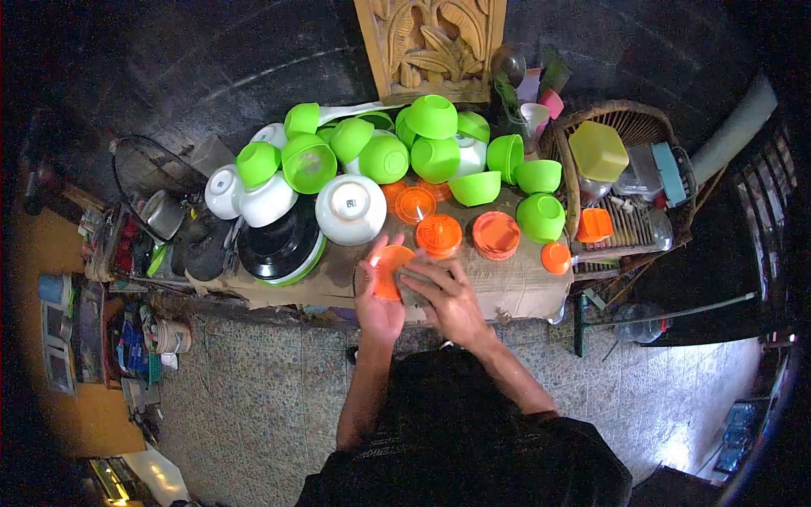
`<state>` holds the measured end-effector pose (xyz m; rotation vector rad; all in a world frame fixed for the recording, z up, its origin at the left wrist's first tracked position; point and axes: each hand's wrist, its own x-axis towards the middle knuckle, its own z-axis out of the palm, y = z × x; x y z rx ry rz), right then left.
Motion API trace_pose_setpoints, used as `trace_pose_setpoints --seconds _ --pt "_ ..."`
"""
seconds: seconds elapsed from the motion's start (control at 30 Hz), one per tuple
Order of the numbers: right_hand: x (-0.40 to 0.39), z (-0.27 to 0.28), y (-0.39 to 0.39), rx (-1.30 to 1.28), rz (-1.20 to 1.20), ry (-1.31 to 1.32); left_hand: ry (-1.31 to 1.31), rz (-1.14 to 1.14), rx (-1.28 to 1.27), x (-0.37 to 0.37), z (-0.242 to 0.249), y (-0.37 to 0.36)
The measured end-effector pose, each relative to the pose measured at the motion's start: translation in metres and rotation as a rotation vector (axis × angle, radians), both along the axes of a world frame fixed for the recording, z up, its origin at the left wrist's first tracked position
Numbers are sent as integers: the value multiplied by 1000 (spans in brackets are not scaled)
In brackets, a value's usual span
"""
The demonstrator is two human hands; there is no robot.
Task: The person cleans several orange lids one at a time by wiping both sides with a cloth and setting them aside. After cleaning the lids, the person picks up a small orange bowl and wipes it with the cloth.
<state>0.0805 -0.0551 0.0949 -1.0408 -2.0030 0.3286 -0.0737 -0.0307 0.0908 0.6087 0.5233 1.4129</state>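
Note:
My left hand (380, 308) holds a small round orange lid (386, 269), its fingers and thumb around the edge. Over the lid's right side bends my right hand (449, 302), fingers curled on a greyish piece that looks like a cloth (411, 292), partly hidden beneath them. Just beyond the hands are an orange citrus juicer (438, 235), a clear orange strainer-like piece (415, 204) and a stack of orange lids (496, 234). A large white bowl (351, 209) lies upside down beyond my left hand.
Green bowls (383, 159) and white bowls crowd the back of the cardboard-covered table (524, 291). A black lid (279, 242) lies at left. At right, a rattan basket (621, 114) holds plastic containers. A smaller orange lid (556, 258) sits near the right edge.

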Motion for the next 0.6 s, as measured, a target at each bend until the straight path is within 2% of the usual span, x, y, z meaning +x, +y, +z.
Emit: trace_pose_setpoints --seconds 0.17,0.27,0.43,0.6 --pt "5 -6 4 -1 -267 7 -2 -78 -61 5 -5 -6" --pt "2 -7 5 -3 -336 78 -13 -153 -93 11 -7 -11" --pt "-15 -2 -1 -92 -306 208 26 -221 -111 22 -10 -15" --pt "-22 3 -5 -122 -126 172 -178 -202 -28 23 -13 -7"
